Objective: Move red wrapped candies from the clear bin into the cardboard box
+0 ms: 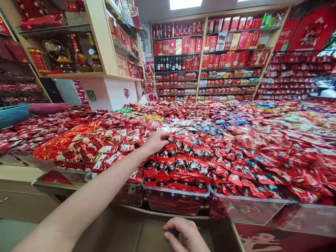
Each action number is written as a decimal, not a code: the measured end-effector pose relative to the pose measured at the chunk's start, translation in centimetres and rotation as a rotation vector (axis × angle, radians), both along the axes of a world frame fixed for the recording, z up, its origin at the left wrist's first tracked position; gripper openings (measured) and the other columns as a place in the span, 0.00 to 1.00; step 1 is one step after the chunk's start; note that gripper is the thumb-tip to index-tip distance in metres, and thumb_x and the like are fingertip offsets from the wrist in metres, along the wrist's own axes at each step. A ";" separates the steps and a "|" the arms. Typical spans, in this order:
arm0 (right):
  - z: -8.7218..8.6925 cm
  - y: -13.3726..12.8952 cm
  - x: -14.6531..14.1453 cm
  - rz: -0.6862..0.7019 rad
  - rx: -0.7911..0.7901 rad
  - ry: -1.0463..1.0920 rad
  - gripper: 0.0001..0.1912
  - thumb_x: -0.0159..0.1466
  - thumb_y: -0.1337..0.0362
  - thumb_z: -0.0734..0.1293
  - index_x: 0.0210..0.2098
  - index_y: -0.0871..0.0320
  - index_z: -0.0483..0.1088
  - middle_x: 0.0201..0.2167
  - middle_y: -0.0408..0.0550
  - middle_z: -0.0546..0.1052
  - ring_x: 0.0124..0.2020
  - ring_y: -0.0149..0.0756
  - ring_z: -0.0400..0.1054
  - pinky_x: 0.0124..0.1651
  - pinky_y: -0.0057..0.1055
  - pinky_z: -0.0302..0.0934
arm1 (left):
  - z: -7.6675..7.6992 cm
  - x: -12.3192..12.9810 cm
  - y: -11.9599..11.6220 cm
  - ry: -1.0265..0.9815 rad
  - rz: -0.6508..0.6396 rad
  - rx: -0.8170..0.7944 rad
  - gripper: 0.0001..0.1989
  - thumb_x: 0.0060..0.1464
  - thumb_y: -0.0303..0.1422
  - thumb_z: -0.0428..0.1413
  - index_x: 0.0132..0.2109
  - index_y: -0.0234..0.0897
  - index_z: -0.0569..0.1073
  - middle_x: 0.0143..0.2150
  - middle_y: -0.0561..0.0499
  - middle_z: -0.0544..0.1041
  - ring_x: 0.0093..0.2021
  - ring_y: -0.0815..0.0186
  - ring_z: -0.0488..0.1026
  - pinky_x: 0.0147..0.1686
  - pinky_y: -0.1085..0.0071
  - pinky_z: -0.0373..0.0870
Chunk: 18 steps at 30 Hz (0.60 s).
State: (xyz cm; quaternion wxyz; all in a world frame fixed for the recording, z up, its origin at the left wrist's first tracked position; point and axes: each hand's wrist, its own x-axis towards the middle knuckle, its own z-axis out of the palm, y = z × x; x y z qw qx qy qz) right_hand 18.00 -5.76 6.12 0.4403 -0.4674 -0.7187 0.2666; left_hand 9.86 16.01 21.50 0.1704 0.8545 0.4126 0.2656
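My left hand [157, 141] reaches across to the back of a heap of small red and black packets [181, 164]. Its thumb and fingers are closed at the edge of one packet, partly hidden by the hand. The heap fills a clear plastic bin [175, 201], with a row of packets standing along its front. Low in the view, my right hand [183, 233] is held above an open cardboard box [133, 232], its fingers curled and thumb close to the index fingertip. Nothing shows between them.
Further bins of wrapped sweets lie on both sides, including red and teal packets [252, 171] on the right and orange-red ones [55, 147] on the left. A blue basket [13, 115] stands far left. Shelves [177, 54] with bottles and red boxes line the back, beside a white pillar [112, 92].
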 end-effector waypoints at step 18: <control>0.7 -12.4 2.6 0.228 -0.524 -0.125 0.22 0.55 0.64 0.64 0.50 0.44 0.62 0.37 0.45 0.77 0.34 0.37 0.72 0.33 0.26 0.65 | -11.2 -17.7 -24.3 0.627 -0.265 -0.942 0.21 0.51 0.44 0.45 0.54 0.64 0.56 0.58 0.64 0.61 0.57 0.60 0.58 0.55 0.63 0.55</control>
